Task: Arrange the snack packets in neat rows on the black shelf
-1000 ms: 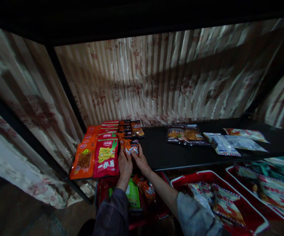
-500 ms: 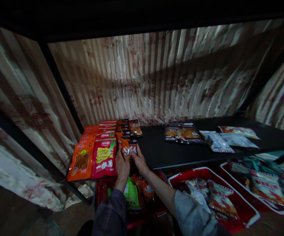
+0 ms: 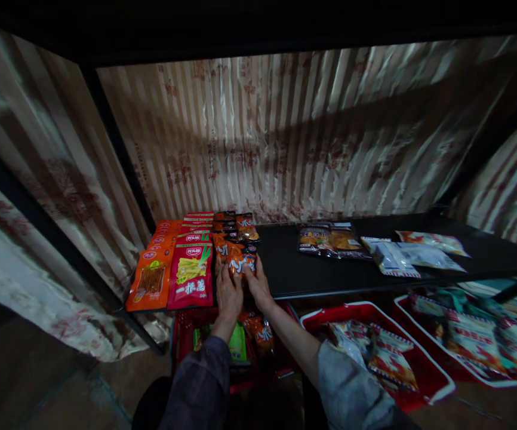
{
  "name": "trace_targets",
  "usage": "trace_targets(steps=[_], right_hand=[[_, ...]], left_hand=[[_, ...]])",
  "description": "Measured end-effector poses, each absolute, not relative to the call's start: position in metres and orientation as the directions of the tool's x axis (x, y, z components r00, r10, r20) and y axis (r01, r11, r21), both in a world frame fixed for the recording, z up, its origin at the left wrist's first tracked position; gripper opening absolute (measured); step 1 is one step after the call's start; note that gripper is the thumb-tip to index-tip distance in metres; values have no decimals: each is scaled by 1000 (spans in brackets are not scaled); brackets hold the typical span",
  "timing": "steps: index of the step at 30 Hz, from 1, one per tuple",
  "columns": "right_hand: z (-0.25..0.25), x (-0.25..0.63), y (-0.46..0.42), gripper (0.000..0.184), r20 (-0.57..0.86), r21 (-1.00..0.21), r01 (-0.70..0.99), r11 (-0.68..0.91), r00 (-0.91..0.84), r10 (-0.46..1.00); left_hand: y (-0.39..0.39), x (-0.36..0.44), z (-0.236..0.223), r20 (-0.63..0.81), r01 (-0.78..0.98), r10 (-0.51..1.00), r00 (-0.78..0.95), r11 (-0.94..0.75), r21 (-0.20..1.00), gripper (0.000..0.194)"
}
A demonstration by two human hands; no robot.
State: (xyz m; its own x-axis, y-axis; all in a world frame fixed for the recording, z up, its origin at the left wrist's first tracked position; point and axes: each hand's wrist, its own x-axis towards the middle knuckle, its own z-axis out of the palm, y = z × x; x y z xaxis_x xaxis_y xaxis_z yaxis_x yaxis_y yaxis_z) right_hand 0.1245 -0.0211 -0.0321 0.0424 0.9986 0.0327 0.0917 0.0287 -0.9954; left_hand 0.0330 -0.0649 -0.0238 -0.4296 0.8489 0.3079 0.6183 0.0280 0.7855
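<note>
Between my two hands is an orange snack bag [image 3: 242, 260] with white lettering, at the front of the black shelf [image 3: 312, 278]. My left hand [image 3: 229, 294] grips its lower left side, and my right hand [image 3: 258, 285] grips its right side. Behind it stand more orange and black snack bags [image 3: 246, 227] in rows. Directly left is a row of pink snack bags [image 3: 192, 272] with yellow sticks printed on them. Farther left, orange packets [image 3: 152, 278] overlap one another. My palms and some fingertips are turned out of sight.
Dark bags of brown snacks [image 3: 325, 240] and several white packets [image 3: 395, 258] lie farther right on the shelf. Below are a red basket [image 3: 187, 325] with green and orange bags, and red baskets with white rims [image 3: 370, 306] holding more bags. A black post [image 3: 115, 137] rises at left.
Both hands have shifted slightly right with the orange bag, which now sits right of the bag behind it. The camera view has moved a little.
</note>
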Motion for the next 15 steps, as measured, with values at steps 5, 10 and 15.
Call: trace_targets(steps=[5, 10, 15], right_hand=[[-43, 148, -18, 86, -49, -997, 51, -56, 130, 990], [-48, 154, -18, 80, -13, -998, 52, -23, 177, 984], [-49, 144, -20, 80, 45, -998, 41, 39, 170, 984]], left_hand=[[-70, 55, -37, 311, 600, 882, -353, -41, 799, 50], [-78, 63, -44, 258, 592, 912, -318, -21, 806, 53], [-86, 55, -47, 241, 594, 913, -329, 2, 804, 57]])
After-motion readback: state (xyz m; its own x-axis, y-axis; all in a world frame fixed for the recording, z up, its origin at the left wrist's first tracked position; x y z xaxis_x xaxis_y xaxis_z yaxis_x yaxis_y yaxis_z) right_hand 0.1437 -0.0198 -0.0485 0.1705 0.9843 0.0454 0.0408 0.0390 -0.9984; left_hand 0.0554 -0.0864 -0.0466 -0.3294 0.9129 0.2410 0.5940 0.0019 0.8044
